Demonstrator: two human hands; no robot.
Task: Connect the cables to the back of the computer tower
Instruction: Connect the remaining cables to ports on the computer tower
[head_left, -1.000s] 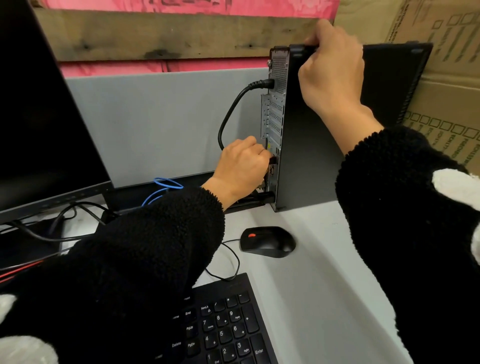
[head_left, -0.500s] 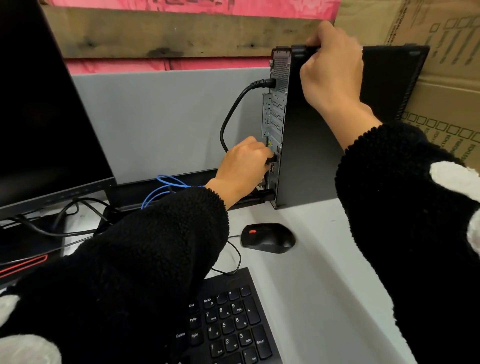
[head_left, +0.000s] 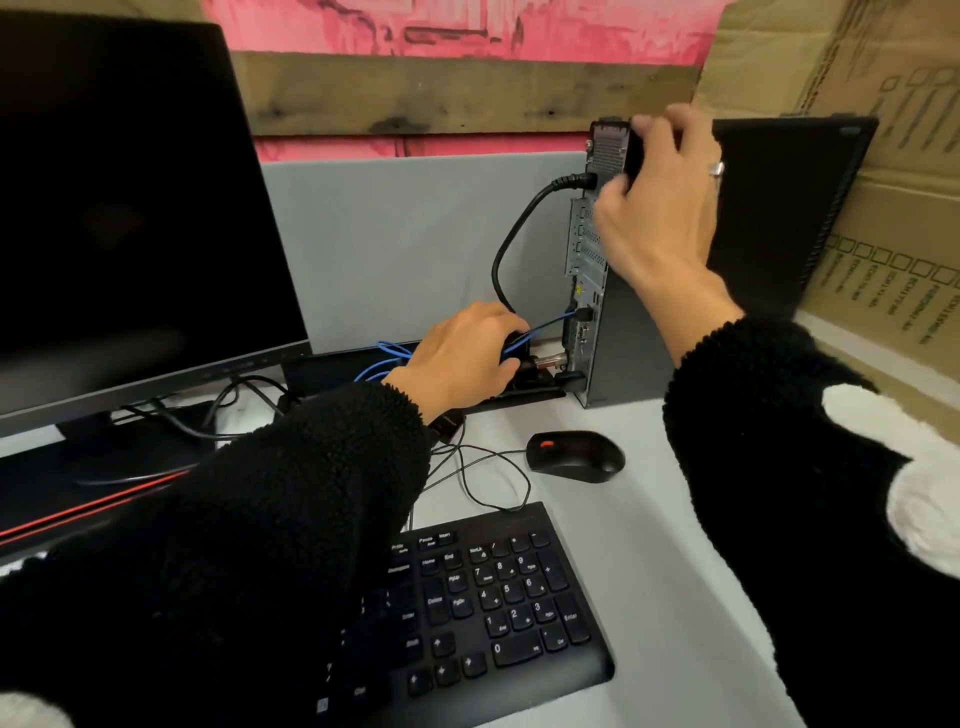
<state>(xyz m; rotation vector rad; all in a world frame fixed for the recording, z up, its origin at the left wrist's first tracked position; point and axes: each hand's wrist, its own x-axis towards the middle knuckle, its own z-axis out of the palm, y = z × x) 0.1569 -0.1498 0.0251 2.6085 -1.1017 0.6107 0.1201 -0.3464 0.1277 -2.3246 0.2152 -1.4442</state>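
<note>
Beyond the keyboard and mouse on the tabletop, a person's left hand closes its fingers on a black cable low behind the computer tower, which stands near the tabletop's far edge. The right hand clamps the tower's top rear corner, steadying it. A blue cable and the power lead appear seated; the next plug likely needs aligning with a lower port.

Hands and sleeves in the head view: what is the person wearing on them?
Both arms are in fluffy black fleece sleeves with white patches, one near the left sleeve elbow, larger ones on the right sleeve. Both hands are bare. The right hand has a silver ring on one finger; the left hand shows none.
</note>
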